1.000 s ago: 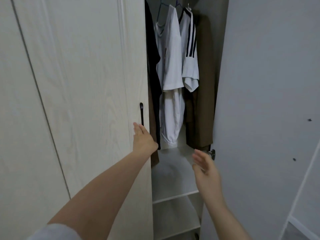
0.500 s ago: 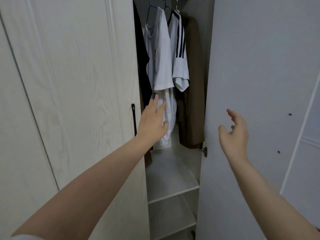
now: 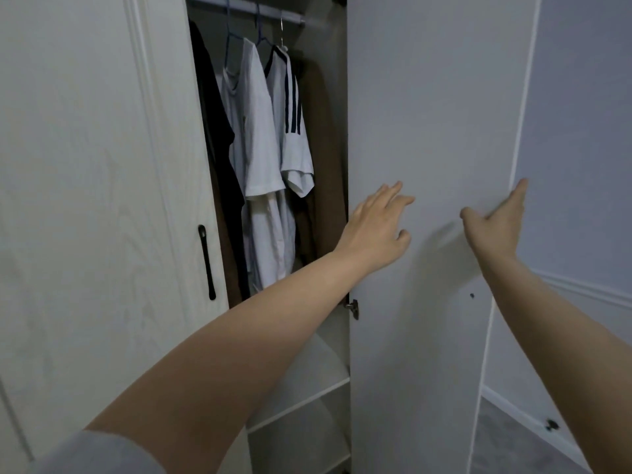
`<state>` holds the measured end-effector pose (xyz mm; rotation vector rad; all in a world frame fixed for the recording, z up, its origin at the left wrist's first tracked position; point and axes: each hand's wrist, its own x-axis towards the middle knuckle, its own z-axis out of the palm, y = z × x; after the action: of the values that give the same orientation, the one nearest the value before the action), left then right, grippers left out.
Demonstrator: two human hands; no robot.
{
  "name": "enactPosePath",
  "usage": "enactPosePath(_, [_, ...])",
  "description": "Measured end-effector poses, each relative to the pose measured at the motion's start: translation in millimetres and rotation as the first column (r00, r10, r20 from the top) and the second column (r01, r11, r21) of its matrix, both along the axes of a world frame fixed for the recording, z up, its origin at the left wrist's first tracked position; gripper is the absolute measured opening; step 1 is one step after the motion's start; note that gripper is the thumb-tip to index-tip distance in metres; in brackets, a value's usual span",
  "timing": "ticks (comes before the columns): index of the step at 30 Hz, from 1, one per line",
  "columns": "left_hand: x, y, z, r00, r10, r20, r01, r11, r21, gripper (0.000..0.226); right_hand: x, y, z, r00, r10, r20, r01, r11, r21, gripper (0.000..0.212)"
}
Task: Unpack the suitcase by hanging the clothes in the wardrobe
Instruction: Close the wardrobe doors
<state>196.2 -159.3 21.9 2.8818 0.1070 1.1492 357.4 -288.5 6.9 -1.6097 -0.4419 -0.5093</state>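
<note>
Hands [image 3: 376,227] flat on open door [image 3: 427,114] nr edge.

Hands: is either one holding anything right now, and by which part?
Nothing is held. Left hand and right hand are open, fingers straight, against the open wardrobe door.

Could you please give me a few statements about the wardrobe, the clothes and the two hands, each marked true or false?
1. Both hands reach toward the open right door. True.
2. The left hand has its grip on the black handle. False: it is spread open by the door's inner edge, away from the handle.
3. A white shirt with dark stripes hangs on the rail. True.
4. The right hand holds a hanger. False: it is open and holds nothing.
5. The shelf below the clothes is stacked with folded clothes. False: its visible part is bare.
</note>
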Motion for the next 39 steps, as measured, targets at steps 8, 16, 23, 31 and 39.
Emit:
enactPosePath(8, [-11.3, 4.1, -5.8, 0.962, -0.203, 0.184, 0.232, 0.960, -0.154, 0.029, -11.9, -5.3, -10.0, 0.989, 0.093, -0.113, -0.070, 0.979, 0.192, 0.027])
enactPosePath(16, [-24.1, -13.4, 2.8, 0.850, -0.369, 0.376, 0.335, 0.929, 0.156, 0.021, -66.8, 1.8, -24.0, 0.963, 0.267, 0.040, -0.267, 0.920, 0.286, 0.025])
enactPosePath(23, [-41.8, -0.8, 9.3, 0.811, -0.261, 0.523, 0.066, 0.930, 0.362, 0.014, -131.5, 44.0, -40.9, 0.791, 0.563, 0.241, -0.608, 0.769, 0.199, 0.017])
enactPosePath(31, [-86.3, 61.6, -3.8, 0.893, 0.260, 0.368, -0.379, 0.875, 0.301, 0.038, -178.4, 120.8, -64.7, 0.568, 0.781, 0.260, -0.806, 0.592, -0.014, 0.028])
enactPosePath(39, [-116.0, 141.3, -42.5, 0.718, 0.695, 0.041, -0.620, 0.612, 0.492, 0.072, -201.4, 209.4, -135.9, 0.514, 0.833, 0.205, -0.772, 0.554, -0.313, 0.064])
